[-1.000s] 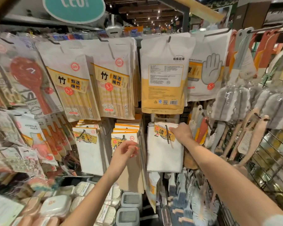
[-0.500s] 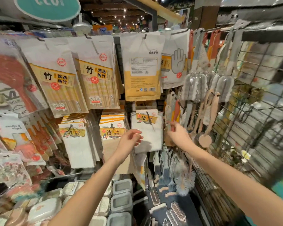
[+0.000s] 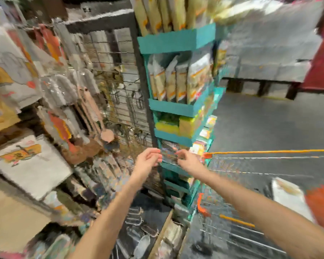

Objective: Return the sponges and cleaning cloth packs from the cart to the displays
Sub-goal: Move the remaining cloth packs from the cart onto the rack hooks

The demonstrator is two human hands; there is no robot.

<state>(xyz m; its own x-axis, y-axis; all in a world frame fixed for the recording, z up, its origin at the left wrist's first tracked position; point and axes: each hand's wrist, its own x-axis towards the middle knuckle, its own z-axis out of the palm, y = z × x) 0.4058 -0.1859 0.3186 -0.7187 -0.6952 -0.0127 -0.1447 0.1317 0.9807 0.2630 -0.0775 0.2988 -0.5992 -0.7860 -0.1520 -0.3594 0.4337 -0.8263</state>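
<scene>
Seeing a white cleaning cloth pack with a yellow label band, hanging flat at the left, much blurred. Finding yellow and green sponges lying side by side on a middle shelf of the teal display rack, under a row of upright packs. Noticing at the right the wire cart with an orange rim, standing just beside the rack and, as far as the blur is allowing, carrying a flat white pack with unreadable printing.

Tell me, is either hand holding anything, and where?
Apparently nothing: left hand and right hand are loosely curled and empty before the teal shelf rack, though blurred.
</scene>
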